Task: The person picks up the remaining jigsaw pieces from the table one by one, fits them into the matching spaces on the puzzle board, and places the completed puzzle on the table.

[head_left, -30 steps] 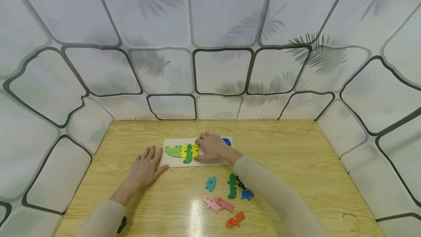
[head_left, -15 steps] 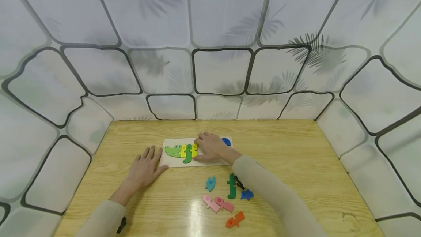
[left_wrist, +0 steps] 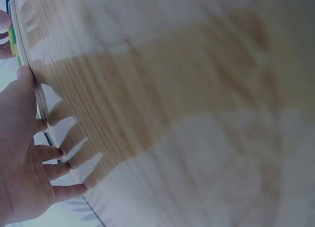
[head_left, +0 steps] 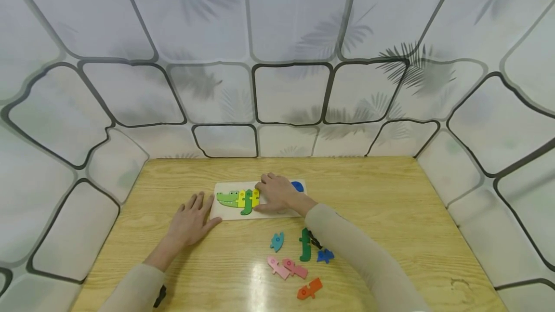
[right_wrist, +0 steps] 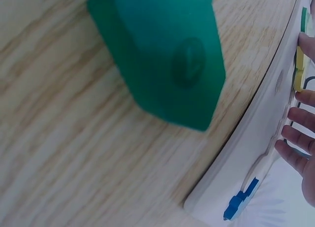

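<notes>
A pale wooden puzzle board (head_left: 227, 214) lies on the table, with a green crocodile head piece (head_left: 227, 199), a yellow piece (head_left: 241, 199) and a green leg piece (head_left: 247, 203) joined in a row. Beside them is another yellow puzzle piece (head_left: 256, 197), pinched at its two ends between the thumb and index finger of my right hand (head_left: 279, 193). In the right wrist view that yellow piece (right_wrist: 299, 69) shows between the fingertips. My left hand (head_left: 189, 221) rests with fingers spread at the board's left edge, thumb touching its corner. The right hand hides part of the board.
A blue piece (head_left: 297, 186) sits at the board's right end. Loose in front lie a light blue piece (head_left: 277, 241), a dark green one (head_left: 305, 245), a blue one (head_left: 325, 255), two pink pieces (head_left: 296, 268) and an orange one (head_left: 310, 289). Patterned cloth walls (head_left: 286, 141) surround the table.
</notes>
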Available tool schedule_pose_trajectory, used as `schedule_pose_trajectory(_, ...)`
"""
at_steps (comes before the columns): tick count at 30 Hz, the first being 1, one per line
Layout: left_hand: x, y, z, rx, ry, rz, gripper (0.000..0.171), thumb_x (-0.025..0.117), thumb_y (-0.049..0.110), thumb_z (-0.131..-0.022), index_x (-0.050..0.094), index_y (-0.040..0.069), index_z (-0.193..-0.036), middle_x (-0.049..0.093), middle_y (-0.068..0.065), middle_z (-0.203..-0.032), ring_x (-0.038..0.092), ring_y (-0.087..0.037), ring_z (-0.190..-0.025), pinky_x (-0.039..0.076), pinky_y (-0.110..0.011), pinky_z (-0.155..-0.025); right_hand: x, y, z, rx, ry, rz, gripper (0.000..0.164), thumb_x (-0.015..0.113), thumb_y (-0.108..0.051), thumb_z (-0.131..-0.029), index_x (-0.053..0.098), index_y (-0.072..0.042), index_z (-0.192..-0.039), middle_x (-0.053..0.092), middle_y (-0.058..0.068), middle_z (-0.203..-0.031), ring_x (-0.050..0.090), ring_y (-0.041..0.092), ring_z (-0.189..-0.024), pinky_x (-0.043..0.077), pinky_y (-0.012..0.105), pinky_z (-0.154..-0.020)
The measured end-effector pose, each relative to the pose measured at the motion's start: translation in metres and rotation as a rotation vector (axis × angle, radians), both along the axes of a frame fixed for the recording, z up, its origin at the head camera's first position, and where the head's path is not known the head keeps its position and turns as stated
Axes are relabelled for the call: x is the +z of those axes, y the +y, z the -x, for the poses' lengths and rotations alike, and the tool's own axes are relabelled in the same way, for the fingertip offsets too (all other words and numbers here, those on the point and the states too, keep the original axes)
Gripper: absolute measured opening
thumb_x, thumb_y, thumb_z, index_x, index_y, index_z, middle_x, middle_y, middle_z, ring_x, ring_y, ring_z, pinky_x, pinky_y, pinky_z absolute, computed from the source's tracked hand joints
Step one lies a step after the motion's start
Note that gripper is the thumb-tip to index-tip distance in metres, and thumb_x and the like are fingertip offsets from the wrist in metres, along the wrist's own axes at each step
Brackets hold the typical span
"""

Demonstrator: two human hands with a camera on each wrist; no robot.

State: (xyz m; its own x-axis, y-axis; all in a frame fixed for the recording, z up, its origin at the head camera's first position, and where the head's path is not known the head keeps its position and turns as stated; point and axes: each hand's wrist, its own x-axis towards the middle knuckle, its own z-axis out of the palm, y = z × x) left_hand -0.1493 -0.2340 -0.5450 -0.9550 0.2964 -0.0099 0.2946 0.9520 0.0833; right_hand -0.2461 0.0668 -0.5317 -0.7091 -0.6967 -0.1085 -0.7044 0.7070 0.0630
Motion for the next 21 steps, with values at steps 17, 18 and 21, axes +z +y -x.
schedule_pose_trajectory(17,0.0001,0.0003,-0.0011,0.002,-0.006,0.022,0.079,0.057,0.057,-0.104,0.04,0.007,-0.163,0.04,-0.032,-0.164,0.042,-0.052,-0.151,0.043,-0.071,-0.113,-0.0008,-0.0016,-0.0006,0.004,-0.028,-0.01,0.076,0.051,-0.076,-0.097,0.059,-0.022,-0.149,0.06,0.002,-0.129,0.054,0.018,-0.107,0.054,0.036,-0.092)
schedule_pose_trajectory(18,-0.0001,0.0001,-0.001,0.002,-0.008,0.021,0.079,0.057,0.057,-0.104,0.04,0.007,-0.163,0.039,-0.032,-0.164,0.042,-0.052,-0.151,0.043,-0.071,-0.113,-0.0011,-0.0019,-0.0003,0.005,-0.029,-0.012,0.076,0.051,-0.076,-0.097,0.059,-0.022,-0.149,0.06,0.002,-0.129,0.054,0.018,-0.108,0.054,0.036,-0.093)
schedule_pose_trajectory(21,-0.0011,-0.0006,-0.0005,0.004,-0.012,0.013,0.08,0.057,0.058,-0.104,0.039,0.007,-0.163,0.038,-0.033,-0.164,0.041,-0.053,-0.151,0.042,-0.072,-0.114,-0.0009,-0.0022,0.0001,0.009,-0.027,-0.016,0.075,0.051,-0.076,-0.098,0.059,-0.022,-0.149,0.06,0.003,-0.13,0.055,0.018,-0.109,0.055,0.036,-0.093)
